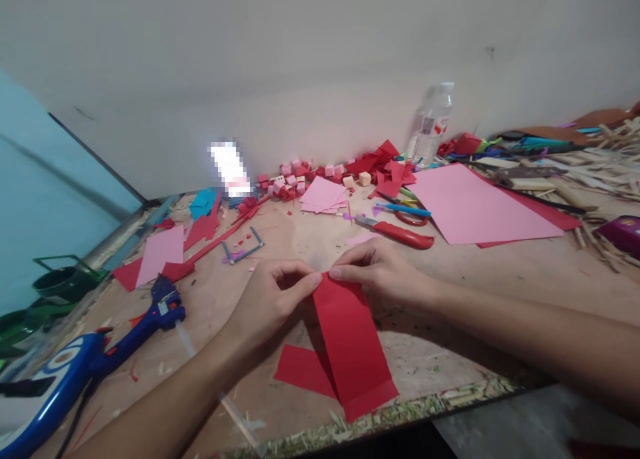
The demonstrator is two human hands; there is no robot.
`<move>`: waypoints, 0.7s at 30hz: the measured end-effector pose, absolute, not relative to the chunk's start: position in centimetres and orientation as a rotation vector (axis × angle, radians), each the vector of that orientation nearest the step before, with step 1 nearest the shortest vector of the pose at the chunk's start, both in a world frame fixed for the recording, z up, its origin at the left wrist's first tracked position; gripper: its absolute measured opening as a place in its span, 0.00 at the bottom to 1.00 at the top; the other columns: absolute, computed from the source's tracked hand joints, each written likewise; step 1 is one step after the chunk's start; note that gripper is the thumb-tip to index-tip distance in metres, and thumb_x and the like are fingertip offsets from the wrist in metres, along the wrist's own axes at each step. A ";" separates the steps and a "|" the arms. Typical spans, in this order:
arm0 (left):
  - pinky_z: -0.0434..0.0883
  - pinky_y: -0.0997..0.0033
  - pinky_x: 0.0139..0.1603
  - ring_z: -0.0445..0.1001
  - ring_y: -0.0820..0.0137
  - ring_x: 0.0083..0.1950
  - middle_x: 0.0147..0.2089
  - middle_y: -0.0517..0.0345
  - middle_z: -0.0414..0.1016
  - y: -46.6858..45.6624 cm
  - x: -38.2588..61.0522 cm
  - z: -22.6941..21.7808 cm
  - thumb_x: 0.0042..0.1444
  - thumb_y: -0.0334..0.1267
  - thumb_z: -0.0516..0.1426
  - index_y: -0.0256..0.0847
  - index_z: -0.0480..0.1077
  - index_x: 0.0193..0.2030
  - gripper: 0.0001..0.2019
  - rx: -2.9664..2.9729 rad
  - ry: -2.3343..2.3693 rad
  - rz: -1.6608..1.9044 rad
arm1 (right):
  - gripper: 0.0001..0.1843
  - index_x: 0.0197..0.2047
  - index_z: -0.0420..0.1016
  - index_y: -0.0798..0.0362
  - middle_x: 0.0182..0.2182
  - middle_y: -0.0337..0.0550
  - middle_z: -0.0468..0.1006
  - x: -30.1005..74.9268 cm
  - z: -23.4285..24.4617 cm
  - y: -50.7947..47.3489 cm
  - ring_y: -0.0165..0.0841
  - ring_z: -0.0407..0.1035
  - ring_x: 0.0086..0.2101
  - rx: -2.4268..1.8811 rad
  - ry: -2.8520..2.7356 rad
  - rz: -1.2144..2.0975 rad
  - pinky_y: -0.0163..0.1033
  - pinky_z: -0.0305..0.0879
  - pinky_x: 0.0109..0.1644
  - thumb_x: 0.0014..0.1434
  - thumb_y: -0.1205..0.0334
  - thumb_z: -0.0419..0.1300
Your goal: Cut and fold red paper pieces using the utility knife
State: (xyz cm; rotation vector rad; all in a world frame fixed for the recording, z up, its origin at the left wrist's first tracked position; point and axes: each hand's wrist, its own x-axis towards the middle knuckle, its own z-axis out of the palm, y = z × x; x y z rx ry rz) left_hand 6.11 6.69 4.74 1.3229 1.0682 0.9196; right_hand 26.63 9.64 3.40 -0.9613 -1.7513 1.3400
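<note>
Both hands pinch the far end of a long red paper strip, thumbs on top and almost touching each other. My left hand holds the left corner of that end. The right corner is between the thumb and fingers of my right hand. The strip slants toward the table's front edge, and its near end shows a crease across it. Partly under it lies a second red paper piece on the table. Just beyond my right hand rests a box cutter with a red handle.
A blue glue gun lies at the left. Pink sheets, small paper cubes, scissors, a lit phone and a plastic bottle stand or lie along the back. Wood sticks pile up at right.
</note>
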 end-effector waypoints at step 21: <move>0.64 0.74 0.29 0.69 0.72 0.28 0.26 0.57 0.75 8.0 5.9 3.2 0.57 0.46 0.64 0.36 0.77 0.28 0.15 1.463 1.116 0.870 | 0.15 0.28 0.81 0.55 0.25 0.41 0.79 27.3 3.3 10.5 0.30 0.67 0.25 -1.039 -1.808 1.392 0.36 0.61 0.30 0.61 0.54 0.66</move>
